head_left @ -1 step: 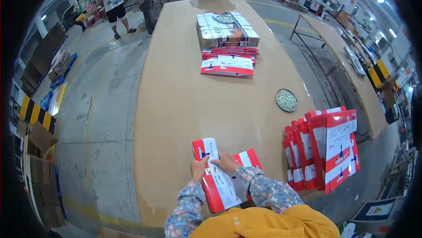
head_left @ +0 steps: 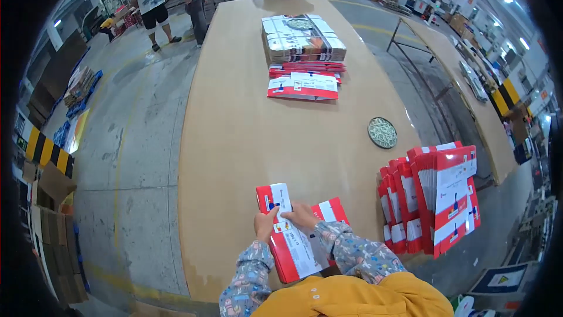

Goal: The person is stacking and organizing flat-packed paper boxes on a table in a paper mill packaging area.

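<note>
A red-and-white printed carton sleeve [head_left: 295, 251], folded flat, lies slanted in front of me at the table's near side; it may be a small stack. My left hand [head_left: 266, 225] grips its left edge, the thumb pressed on the printed face. From the other side my right hand [head_left: 301, 216] is closed on the same sleeve, thumb on top and near the left thumb. Under my right wrist another red-and-white piece [head_left: 332, 210] shows in part. At the table's right edge stand several bunched red-and-white sleeves [head_left: 448, 197], in overlapping rows.
Farther up the wooden table [head_left: 229, 112] lies a strapped stack of printed sheets [head_left: 304, 41] with flat red-and-white sleeves [head_left: 302, 87] before it. A round patterned disc [head_left: 382, 133] rests near the right edge. People [head_left: 151, 3] stand beyond the table; a second table [head_left: 451, 77] is at right.
</note>
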A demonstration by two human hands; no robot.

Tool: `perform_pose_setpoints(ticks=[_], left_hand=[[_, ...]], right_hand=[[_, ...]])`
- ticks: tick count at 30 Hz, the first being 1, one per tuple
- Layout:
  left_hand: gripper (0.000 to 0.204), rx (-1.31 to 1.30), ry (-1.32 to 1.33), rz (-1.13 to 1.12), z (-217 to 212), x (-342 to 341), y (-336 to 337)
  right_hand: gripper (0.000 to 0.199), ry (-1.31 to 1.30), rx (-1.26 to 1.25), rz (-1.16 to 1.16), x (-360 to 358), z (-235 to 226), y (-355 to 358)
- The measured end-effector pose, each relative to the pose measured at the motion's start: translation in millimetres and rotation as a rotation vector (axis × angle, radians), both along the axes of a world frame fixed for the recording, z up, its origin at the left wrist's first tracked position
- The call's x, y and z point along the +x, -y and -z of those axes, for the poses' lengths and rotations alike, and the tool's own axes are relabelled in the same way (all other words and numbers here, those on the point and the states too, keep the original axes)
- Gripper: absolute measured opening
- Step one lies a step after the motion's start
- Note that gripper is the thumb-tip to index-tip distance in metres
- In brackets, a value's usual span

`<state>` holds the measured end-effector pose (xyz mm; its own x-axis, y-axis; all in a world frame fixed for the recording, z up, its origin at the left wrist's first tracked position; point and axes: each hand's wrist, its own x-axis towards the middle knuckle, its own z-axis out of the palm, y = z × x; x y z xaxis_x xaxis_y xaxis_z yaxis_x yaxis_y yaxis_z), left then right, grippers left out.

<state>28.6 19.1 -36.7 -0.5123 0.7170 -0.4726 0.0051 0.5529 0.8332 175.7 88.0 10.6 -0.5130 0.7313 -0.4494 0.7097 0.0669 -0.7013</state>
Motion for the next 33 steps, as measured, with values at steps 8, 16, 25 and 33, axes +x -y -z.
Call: perform_pose_setpoints(ticks=[8,16,25,33], left_hand=[[0.035,-0.039,-0.11,-0.014,21.6,1.2,-0.7],[0.051,-0.035,-0.199,-0.016,13.4,14.8,-34.4],[0.042,-0.027,-0.086,-0.058,19.4,18.7,-44.5],[0.037,-0.015,-0.015,-0.089,8.9,30.8,-56.8]], right_hand=[[0.046,-0.044,0.552,0.053,-11.8,31.9,25.1],[0.035,-0.034,0.894,0.086,-11.2,83.5,16.8],[0.018,-0.222,0.544,0.688,38.2,73.4,-121.8],[0.012,0.018,0.884,1.18,226.2,90.2,-338.0]])
